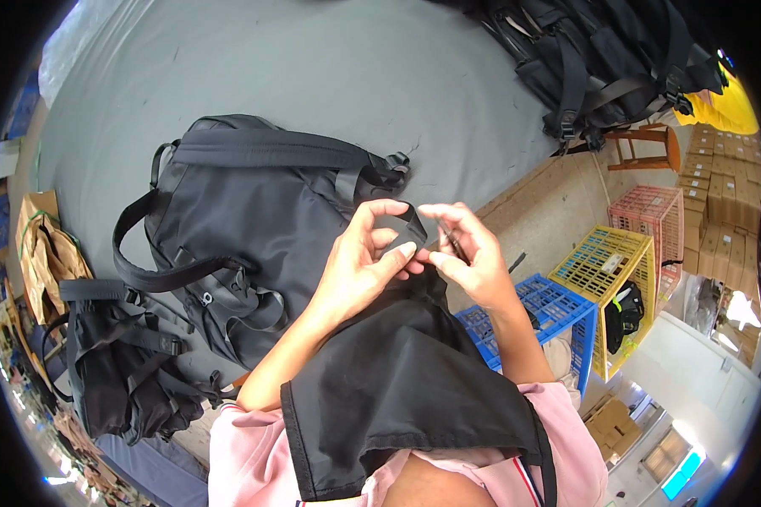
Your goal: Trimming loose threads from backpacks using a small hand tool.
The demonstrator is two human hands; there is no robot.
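Close in front of my body, my left hand (364,258) pinches a folded black webbing strap (412,226) between thumb and fingers. My right hand (475,253) is right beside it, its fingertips closed on a small slim dark tool (455,242); the tool's exact kind is too small to tell. The two hands nearly meet at the strap. Left of them a large black backpack (262,203) lies on the table, its padded shoulder straps facing up. Where the held strap joins is hidden behind my hands.
A grey-covered table (313,68) spreads ahead. More black backpacks (600,59) are piled at far right, and another black bag (114,363) is at near left. Blue (558,304) and yellow plastic crates (609,262) stand on the right, below a wooden stool (651,148). A black apron (406,380) covers my front.
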